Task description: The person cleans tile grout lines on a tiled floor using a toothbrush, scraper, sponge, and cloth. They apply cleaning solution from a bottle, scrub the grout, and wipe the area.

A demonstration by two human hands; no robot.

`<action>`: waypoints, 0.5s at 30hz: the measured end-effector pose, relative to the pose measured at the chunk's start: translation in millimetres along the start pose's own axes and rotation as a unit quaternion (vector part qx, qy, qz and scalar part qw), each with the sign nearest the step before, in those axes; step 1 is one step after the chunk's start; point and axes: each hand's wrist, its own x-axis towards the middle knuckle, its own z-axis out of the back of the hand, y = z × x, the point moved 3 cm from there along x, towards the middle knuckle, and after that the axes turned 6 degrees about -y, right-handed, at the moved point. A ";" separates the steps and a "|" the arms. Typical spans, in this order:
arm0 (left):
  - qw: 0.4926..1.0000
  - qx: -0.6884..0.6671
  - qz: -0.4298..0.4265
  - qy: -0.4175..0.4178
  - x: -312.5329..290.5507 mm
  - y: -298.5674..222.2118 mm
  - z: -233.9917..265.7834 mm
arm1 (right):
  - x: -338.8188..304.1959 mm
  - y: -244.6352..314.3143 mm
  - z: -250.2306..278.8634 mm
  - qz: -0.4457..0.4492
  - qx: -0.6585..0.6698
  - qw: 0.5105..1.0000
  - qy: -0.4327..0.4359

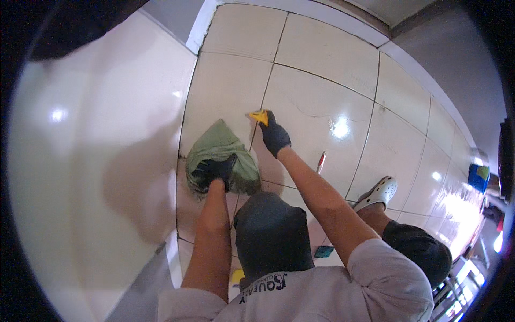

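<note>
My left hand [212, 170], in a black glove, is on a bunched green cloth [220, 140] on the tiled floor by the white wall. Its fingers seem closed into the folds and are partly hidden. Farther out and to the right, my right hand [274, 134], also gloved in black, grips a small yellow scraper [259, 116]. The scraper's edge points left, near a grout line between tiles.
A red and white handled tool [321, 162] lies right of my right forearm. A white clog [379, 193] is on my foot. Closer in are a teal scouring pad [323, 251] and a yellow object [237, 276]. A blue-green item [478, 178] sits far right.
</note>
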 end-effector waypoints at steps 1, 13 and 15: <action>1.000 0.018 0.000 -0.001 3.4 1.4 -1.4 | 12.3 4.8 -3.2 0.006 0.013 1.000 -0.018; 0.995 0.099 -0.010 0.022 8.0 -6.7 12.9 | 134.8 17.7 27.6 -0.090 0.080 0.988 -0.095; 0.994 0.103 -0.004 0.024 7.6 -5.3 11.3 | 129.6 19.2 21.8 -0.091 0.085 0.987 -0.097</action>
